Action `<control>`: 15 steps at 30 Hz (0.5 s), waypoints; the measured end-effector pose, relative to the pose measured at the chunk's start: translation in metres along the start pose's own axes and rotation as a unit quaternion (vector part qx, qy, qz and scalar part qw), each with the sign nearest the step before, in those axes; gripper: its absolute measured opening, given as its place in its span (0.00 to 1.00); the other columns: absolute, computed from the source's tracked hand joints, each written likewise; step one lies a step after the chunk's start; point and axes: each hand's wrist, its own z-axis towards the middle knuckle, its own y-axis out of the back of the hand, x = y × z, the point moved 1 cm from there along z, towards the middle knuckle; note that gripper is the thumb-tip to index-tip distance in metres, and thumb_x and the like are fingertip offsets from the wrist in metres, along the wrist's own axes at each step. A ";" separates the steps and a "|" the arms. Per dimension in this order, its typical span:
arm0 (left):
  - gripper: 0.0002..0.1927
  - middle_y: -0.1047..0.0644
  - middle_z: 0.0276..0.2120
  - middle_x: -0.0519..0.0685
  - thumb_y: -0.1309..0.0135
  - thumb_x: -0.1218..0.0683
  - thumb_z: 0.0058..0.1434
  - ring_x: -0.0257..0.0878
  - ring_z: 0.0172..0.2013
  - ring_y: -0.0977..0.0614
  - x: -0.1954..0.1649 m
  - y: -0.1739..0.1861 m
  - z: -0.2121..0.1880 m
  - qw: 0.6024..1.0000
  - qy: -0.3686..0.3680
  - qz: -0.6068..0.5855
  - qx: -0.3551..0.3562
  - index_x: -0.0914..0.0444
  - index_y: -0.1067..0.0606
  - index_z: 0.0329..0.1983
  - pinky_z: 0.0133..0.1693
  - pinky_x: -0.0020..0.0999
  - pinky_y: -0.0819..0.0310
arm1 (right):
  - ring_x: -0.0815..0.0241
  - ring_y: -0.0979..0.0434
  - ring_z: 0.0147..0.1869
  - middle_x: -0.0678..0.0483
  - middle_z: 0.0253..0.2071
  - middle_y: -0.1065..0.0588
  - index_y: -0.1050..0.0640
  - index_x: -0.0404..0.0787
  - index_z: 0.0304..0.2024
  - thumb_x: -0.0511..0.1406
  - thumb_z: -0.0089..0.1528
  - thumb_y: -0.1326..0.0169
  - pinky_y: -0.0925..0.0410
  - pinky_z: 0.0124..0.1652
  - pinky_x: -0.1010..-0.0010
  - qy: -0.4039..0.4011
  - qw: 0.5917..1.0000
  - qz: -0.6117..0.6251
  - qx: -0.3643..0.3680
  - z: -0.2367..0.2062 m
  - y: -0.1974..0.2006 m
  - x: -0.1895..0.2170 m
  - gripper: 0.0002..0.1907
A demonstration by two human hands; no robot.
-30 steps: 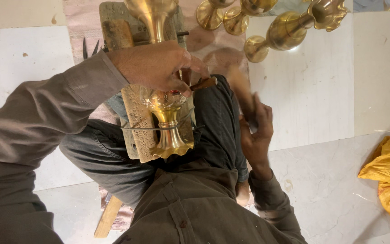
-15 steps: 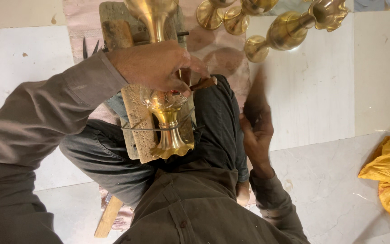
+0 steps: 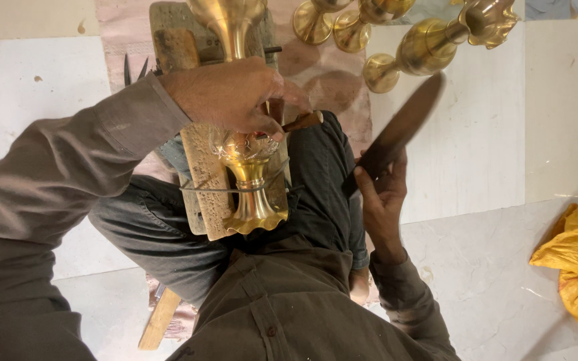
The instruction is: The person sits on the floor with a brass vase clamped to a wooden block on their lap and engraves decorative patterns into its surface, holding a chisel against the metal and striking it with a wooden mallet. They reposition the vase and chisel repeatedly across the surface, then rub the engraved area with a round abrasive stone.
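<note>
A brass vase lies on a worn wooden block across my lap, with a thin wire looped round its stem. My left hand rests over the vase's bulb and grips a small tool with a wooden handle against the metal. To the right, my right hand is shut on a dark wooden stick. The stick is raised and slants up to the right, clear of the tool handle.
Several more brass vases lie on the pale stone floor beyond my knees. A crumpled yellow cloth sits at the right edge. A wooden strip pokes out under my left leg, and dark metal points lie near the block.
The dark stick in my right hand was a blur close to the tool handle. It now stands out clearly, swung away to the right. My left hand and the vase have stayed put.
</note>
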 end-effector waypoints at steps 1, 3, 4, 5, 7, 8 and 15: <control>0.30 0.15 0.36 0.53 0.40 0.52 0.60 0.41 0.27 0.12 0.000 -0.001 0.000 1.000 -0.013 0.006 -0.007 0.59 0.30 0.67 0.35 0.38 0.15 | 0.57 0.27 0.64 0.49 0.58 0.29 0.40 0.43 0.74 0.22 0.68 0.49 0.28 0.62 0.66 0.036 0.992 -0.123 0.009 0.000 -0.001 0.002 0.33; 0.30 0.15 0.36 0.54 0.38 0.52 0.60 0.41 0.28 0.12 0.000 0.000 0.000 0.999 -0.041 0.027 -0.024 0.62 0.30 0.65 0.34 0.38 0.15 | 0.56 0.26 0.64 0.46 0.58 0.31 0.34 0.41 0.72 0.21 0.67 0.49 0.24 0.59 0.66 0.113 0.926 -0.359 0.023 0.001 -0.003 0.006 0.31; 0.30 0.15 0.35 0.54 0.38 0.52 0.60 0.41 0.28 0.12 0.001 0.000 0.001 0.998 -0.045 0.029 -0.022 0.61 0.30 0.66 0.34 0.39 0.16 | 0.57 0.27 0.64 0.48 0.58 0.30 0.35 0.42 0.72 0.21 0.68 0.48 0.26 0.60 0.66 0.075 0.970 -0.229 0.013 0.002 -0.002 0.007 0.31; 0.30 0.15 0.35 0.54 0.39 0.52 0.61 0.41 0.27 0.12 0.001 0.000 0.001 0.998 -0.048 0.031 -0.020 0.61 0.30 0.66 0.34 0.39 0.16 | 0.57 0.27 0.63 0.49 0.57 0.29 0.36 0.43 0.73 0.21 0.68 0.48 0.28 0.61 0.67 0.036 0.995 -0.095 0.003 0.003 -0.002 0.007 0.32; 0.27 0.15 0.34 0.54 0.39 0.51 0.62 0.41 0.27 0.12 0.002 -0.001 0.002 0.999 -0.031 0.043 -0.009 0.59 0.27 0.64 0.35 0.38 0.16 | 0.57 0.27 0.63 0.49 0.56 0.29 0.36 0.42 0.72 0.21 0.68 0.48 0.29 0.61 0.67 0.031 0.996 -0.089 0.012 0.004 -0.002 0.008 0.31; 0.24 0.14 0.33 0.53 0.38 0.49 0.63 0.41 0.27 0.12 0.003 -0.001 0.001 0.998 -0.010 0.056 0.000 0.59 0.25 0.62 0.35 0.38 0.16 | 0.56 0.27 0.63 0.48 0.57 0.30 0.34 0.40 0.71 0.21 0.67 0.49 0.27 0.60 0.67 0.067 0.974 -0.216 0.033 0.004 -0.002 0.009 0.30; 0.30 0.15 0.34 0.53 0.37 0.50 0.59 0.41 0.27 0.12 0.002 0.000 0.001 0.999 -0.042 0.023 -0.026 0.59 0.28 0.65 0.34 0.37 0.16 | 0.61 0.25 0.56 0.50 0.55 0.28 0.30 0.38 0.66 0.21 0.68 0.46 0.29 0.54 0.72 0.066 0.940 -0.333 0.032 0.004 0.000 0.005 0.25</control>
